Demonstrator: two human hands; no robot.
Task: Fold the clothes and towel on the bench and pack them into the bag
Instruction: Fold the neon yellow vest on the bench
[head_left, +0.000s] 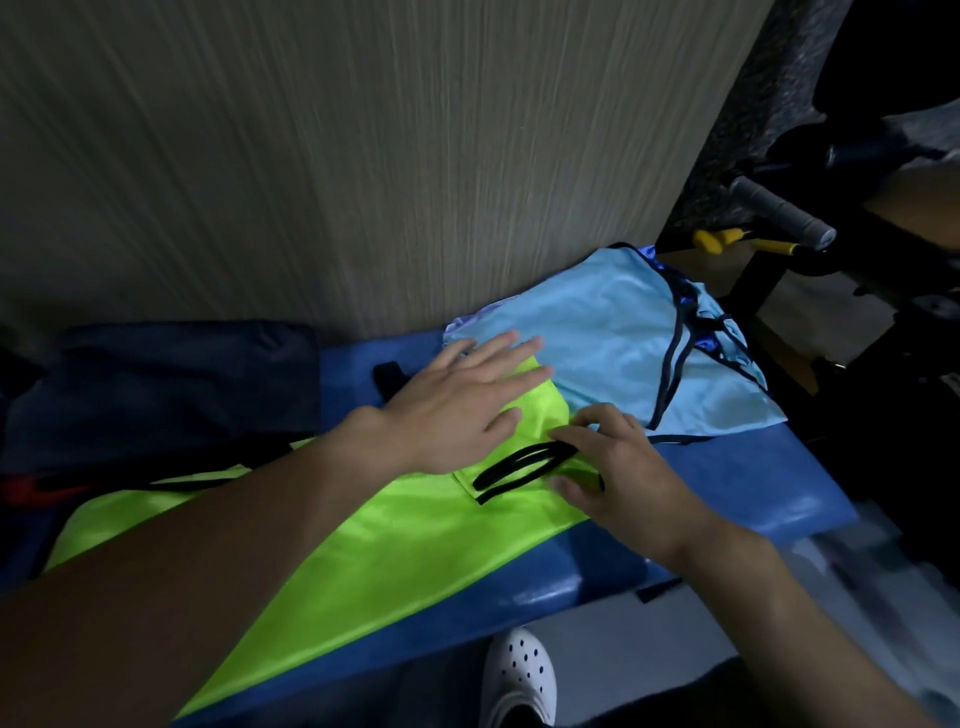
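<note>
Green vest (363, 545) lies across the bench (753, 483), with the blue vest (613, 343) on its right. We seem to be folding it. Our left hand (457, 410) presses it flat, fingers straight. Our right hand (618, 467) pinches its black strap (511, 460). Next we should tuck that strap in.

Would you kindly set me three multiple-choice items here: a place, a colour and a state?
1. Where is the light blue garment relative to the neon green garment?
A. Inside a bag
B. Beside it on the bench, to its right
C. Hanging on the wall

2. What colour is the shoe below the bench?
A. White
B. Red
C. Black

3. How is the left hand?
A. Gripping a strap
B. Flat on the neon green garment, fingers straight
C. Raised in the air

Answers: B, both lie on the bench; A, a white clog shows; B, palm rests on fabric.
</note>
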